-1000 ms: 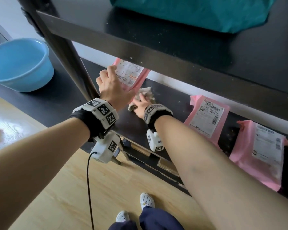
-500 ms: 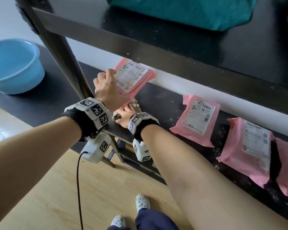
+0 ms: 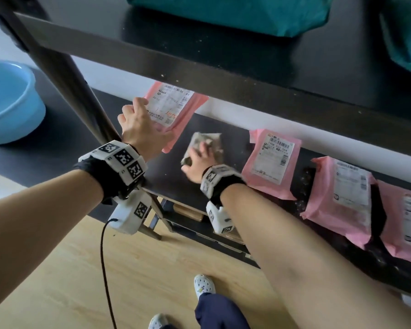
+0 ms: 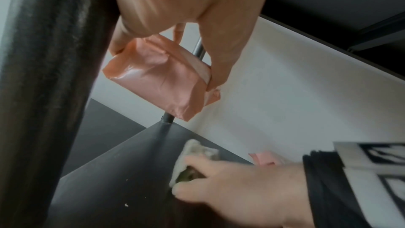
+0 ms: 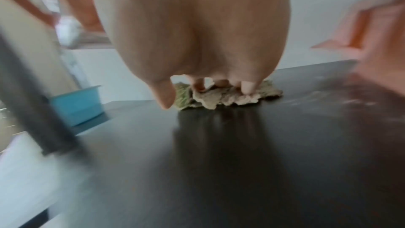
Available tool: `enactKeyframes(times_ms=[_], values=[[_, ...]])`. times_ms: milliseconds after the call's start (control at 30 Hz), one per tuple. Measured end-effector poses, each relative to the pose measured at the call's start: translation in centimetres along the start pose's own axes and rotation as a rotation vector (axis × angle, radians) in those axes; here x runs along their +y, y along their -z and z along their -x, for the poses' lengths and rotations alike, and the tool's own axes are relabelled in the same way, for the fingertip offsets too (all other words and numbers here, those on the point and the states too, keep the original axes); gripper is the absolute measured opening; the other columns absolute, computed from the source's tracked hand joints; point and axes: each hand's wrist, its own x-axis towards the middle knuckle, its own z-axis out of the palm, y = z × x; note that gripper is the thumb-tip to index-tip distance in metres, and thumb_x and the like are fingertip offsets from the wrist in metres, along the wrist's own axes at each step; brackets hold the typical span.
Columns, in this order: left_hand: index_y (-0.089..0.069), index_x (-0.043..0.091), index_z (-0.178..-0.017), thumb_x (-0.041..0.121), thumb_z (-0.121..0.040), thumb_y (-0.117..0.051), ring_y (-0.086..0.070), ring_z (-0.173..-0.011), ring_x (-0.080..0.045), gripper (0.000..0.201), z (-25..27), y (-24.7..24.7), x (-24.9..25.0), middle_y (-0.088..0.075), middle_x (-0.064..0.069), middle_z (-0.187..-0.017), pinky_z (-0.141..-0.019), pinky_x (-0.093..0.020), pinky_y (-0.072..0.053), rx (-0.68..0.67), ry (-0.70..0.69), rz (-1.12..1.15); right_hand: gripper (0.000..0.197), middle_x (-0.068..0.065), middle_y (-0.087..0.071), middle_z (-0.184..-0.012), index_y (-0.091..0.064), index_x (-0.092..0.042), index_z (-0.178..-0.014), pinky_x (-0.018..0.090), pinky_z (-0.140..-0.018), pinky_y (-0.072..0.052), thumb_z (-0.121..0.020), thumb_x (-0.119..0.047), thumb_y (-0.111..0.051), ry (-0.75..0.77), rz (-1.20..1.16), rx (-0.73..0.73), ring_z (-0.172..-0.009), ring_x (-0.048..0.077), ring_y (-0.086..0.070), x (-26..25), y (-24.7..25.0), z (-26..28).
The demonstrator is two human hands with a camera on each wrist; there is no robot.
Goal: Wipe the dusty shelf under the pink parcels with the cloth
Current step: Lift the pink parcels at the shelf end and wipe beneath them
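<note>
My left hand (image 3: pixel 140 129) holds a pink parcel (image 3: pixel 173 108) up off the black shelf (image 3: pixel 176 184), by the left post. In the left wrist view its fingers and thumb pinch the pink parcel (image 4: pixel 157 77) at both edges. Below and to the right, my right hand (image 3: pixel 197 162) presses a crumpled beige cloth (image 3: pixel 207 143) onto the shelf. Its fingers bend down over the cloth (image 5: pixel 223 96), with the thumb at the cloth's left edge. The shelf (image 5: pixel 219 162) around it is dark and shiny, with pale dust streaks on the right.
Three more pink parcels (image 3: pixel 271 162) (image 3: pixel 339 198) (image 3: pixel 408 219) lie along the shelf to the right, with dust between them. An upper shelf (image 3: pixel 199 74) carrying teal bags overhangs. A blue basin (image 3: pixel 7 103) stands at the left, past the black post (image 3: pixel 81 96).
My right hand has slid the cloth from beneath the left hand to the right and toward the wall. The left hand still holds the parcel up, now slightly higher.
</note>
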Motion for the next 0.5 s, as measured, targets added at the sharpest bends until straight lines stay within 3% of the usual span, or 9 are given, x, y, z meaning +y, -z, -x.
enactKeyframes(times_ms=[100, 200, 300, 400, 500], values=[[-0.031, 0.011, -0.135, 0.028, -0.071, -0.074, -0.036, -0.119, -0.03, 0.078, -0.1, 0.0, 0.0, -0.039, -0.015, -0.127, -0.097, -0.034, -0.035, 0.014, -0.01, -0.002, 0.06, 0.007, 0.011, -0.161, -0.006, -0.027, -0.151, 0.041, -0.119, 0.005, -0.098, -0.032, -0.034, 0.302, 0.049, -0.117, -0.148, 0.03, 0.008, -4.6, -2.3, 2.6], [-0.031, 0.011, -0.135, 0.028, -0.071, -0.075, -0.037, -0.119, -0.03, 0.079, 0.0, 0.1, -0.1, -0.039, -0.016, -0.127, -0.097, -0.034, -0.035, 0.002, -0.022, -0.008, 0.054, 0.005, 0.009, -0.161, -0.017, -0.027, -0.15, 0.037, -0.12, 0.004, -0.099, -0.03, -0.035, 0.347, -0.002, -0.16, -0.148, 0.028, 0.007, -5.6, -3.6, 3.4], [-0.031, 0.011, -0.135, 0.029, -0.071, -0.076, -0.036, -0.12, -0.03, 0.08, 0.3, 0.1, -0.1, -0.039, -0.016, -0.129, -0.097, -0.034, -0.035, -0.018, -0.048, -0.035, 0.057, 0.002, 0.012, -0.161, -0.011, -0.03, -0.15, 0.038, -0.119, 0.004, -0.099, -0.032, -0.036, 0.159, -0.074, -0.111, -0.148, 0.026, 0.008, -1.6, -1.8, 2.4], [-0.031, 0.011, -0.135, 0.031, -0.07, -0.076, -0.034, -0.121, -0.03, 0.081, 0.5, 0.0, -0.1, -0.037, -0.015, -0.13, -0.098, -0.035, -0.034, -0.039, -0.068, -0.055, 0.062, 0.009, 0.01, -0.161, -0.012, -0.026, -0.151, 0.044, -0.119, 0.001, -0.097, -0.039, -0.04, -0.119, -0.101, 0.03, -0.148, 0.032, 0.007, 3.0, 0.6, 1.5], [-0.031, 0.01, -0.133, 0.033, -0.069, -0.076, -0.033, -0.122, -0.031, 0.082, 0.9, -0.2, -0.2, -0.036, -0.016, -0.131, -0.101, -0.039, -0.034, -0.058, -0.077, -0.086, 0.073, 0.012, 0.012, -0.16, -0.004, -0.02, -0.152, 0.047, -0.121, -0.002, -0.095, -0.045, -0.043, -0.303, -0.097, -0.002, -0.148, 0.032, 0.004, 4.5, 1.0, 2.8]])
